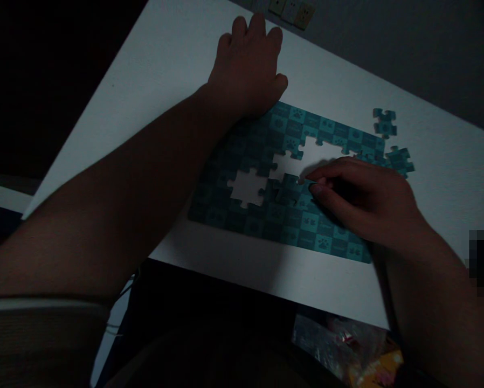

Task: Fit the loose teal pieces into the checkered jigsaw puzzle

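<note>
A teal jigsaw puzzle (318, 242) with a chequered paw-print pattern lies on the white table, with gaps near its middle. My right hand (367, 194) is over its right part, thumb and forefinger pinched on the corner of a puzzle piece (288, 188). That piece looks slightly raised and tilted over the puzzle, beside a gap. My left hand (248, 67) rests palm down at the puzzle's far left edge, fingers apart and thumb out, holding nothing visible. The left forearm covers part of the puzzle.
Two loose puzzle pieces lie past the puzzle's far right corner, one puzzle piece (385, 123) farther back than the other puzzle piece (400, 160). Wall sockets (292, 11) are behind the table (157, 59). Below its front edge is a clear plastic bag (326, 339). The light is dim.
</note>
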The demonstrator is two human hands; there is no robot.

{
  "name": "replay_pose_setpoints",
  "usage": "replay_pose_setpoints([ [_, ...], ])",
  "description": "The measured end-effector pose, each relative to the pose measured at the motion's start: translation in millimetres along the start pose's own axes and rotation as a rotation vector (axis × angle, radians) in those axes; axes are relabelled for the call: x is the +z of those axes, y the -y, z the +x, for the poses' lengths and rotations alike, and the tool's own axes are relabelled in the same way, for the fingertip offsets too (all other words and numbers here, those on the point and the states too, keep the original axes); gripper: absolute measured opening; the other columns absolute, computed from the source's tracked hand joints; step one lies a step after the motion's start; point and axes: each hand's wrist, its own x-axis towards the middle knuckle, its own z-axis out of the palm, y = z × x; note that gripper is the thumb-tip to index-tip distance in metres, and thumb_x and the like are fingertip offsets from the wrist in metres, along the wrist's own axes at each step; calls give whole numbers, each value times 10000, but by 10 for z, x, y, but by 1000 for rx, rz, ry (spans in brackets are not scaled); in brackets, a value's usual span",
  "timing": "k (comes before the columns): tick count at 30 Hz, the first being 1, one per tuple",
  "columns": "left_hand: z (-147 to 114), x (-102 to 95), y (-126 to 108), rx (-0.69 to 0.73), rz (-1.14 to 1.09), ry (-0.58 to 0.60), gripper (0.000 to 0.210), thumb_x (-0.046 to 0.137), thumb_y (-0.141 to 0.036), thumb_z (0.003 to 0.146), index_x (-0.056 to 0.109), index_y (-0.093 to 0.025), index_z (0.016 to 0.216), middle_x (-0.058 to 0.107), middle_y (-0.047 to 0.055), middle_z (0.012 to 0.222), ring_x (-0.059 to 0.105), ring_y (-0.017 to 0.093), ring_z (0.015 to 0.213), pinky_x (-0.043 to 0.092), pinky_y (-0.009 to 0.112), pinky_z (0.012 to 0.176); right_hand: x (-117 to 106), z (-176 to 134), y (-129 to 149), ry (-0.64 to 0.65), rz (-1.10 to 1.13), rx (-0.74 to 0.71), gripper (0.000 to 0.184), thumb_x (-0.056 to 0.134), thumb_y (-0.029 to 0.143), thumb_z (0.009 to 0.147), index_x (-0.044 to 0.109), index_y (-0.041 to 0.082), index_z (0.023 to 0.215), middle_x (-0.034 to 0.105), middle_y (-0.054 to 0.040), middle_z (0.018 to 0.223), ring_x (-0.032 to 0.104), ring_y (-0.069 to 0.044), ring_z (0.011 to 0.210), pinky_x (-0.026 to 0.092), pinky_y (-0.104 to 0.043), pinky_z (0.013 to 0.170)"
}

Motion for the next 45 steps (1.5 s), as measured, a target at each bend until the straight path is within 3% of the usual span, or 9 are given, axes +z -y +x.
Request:
replay_pose_setpoints([
  [25, 12, 15, -41, -18, 4, 12, 558, 850, -94, 1268, 709, 12, 1798, 563, 324, 1945, 461, 574, 1850, 402, 723, 1512, 12, -4, -23, -11, -25, -26, 142, 824, 284, 1132, 901, 358, 1226, 981, -10, 1148, 926, -311, 988, 672, -462, 878],
  [45, 38, 38, -24, -19, 21, 12, 571, 851, -91, 1269, 698, -7, 1812, 556, 298, 1960, 453, 554, 1861, 391, 713, 1520, 1, -7, -26, -12, -43, -35, 144, 830, 288, 1128, 907, 351, 1232, 984, -18, 1154, 927, -307, 969, 676, -463, 847],
])
